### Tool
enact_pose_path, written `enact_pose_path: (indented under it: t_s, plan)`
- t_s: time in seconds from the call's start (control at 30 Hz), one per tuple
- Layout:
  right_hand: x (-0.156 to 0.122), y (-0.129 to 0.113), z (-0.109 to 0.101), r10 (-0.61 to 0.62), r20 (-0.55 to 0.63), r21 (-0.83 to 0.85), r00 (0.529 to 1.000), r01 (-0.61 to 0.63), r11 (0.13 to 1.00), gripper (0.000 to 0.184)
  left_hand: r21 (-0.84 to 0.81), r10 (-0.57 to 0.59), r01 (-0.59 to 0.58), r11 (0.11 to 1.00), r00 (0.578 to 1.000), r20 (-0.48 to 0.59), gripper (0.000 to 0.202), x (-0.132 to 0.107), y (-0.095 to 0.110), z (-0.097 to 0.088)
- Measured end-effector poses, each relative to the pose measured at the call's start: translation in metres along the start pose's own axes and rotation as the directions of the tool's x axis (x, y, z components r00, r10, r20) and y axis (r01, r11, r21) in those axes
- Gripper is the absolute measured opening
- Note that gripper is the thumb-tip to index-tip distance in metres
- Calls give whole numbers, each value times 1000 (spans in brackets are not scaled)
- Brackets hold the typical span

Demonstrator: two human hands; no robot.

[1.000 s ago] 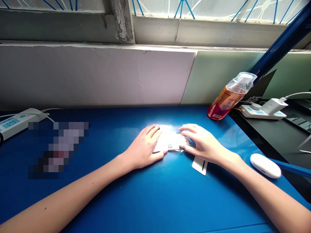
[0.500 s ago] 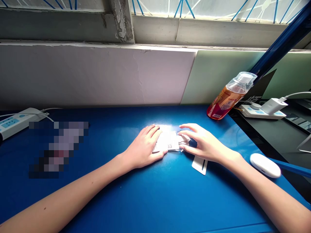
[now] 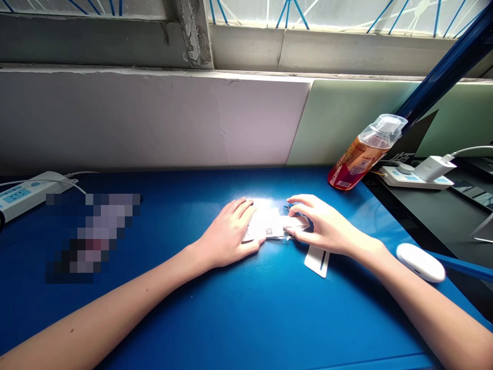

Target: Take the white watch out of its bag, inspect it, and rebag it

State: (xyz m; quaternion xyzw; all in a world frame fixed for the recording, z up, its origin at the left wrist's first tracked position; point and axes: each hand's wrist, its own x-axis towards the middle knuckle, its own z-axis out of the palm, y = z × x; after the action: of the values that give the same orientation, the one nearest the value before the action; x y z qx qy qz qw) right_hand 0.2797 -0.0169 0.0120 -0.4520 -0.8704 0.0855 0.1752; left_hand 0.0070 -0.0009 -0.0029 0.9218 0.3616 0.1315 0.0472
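Note:
A small clear plastic packet (image 3: 269,226) with a white label and a printed code lies on the blue table (image 3: 250,313), in a bright patch of light. My left hand (image 3: 227,234) lies flat on the packet's left end, fingers stretched out and pressing it down. My right hand (image 3: 323,226) is at the packet's right end, thumb and fingers pinched on its edge. A small white card with a slot (image 3: 317,261) rests on the table just under my right wrist.
A tilted bottle of orange-red liquid (image 3: 362,154) leans at the back right. Power strips sit at the far left (image 3: 23,195) and right (image 3: 412,177). A white oval case (image 3: 420,263) is near the right edge. A blurred patch (image 3: 92,236) lies left.
My right hand's fingers have drawn in from lying over the packet to pinching its right edge, and the hand has shifted slightly right. My left hand has stayed put.

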Motion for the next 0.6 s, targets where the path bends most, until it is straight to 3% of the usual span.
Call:
enact_pose_path:
  t_s: [0.13,0.27,0.6]
  plan:
    - [0,1,-2,-13,-3,4,1000,13,1000,21,-2,6,-6,1000,1000,-4,65,1,-1,0]
    - [-1,1,5,-61,4,32,998,61,998,32,-1,21,-21,1000,1000,-4,67,1,-2,-1]
    - [2,5,10,-149,-36,-28,988,148,989,25,0,-5,5,1000,1000,8,68,1,-2,0]
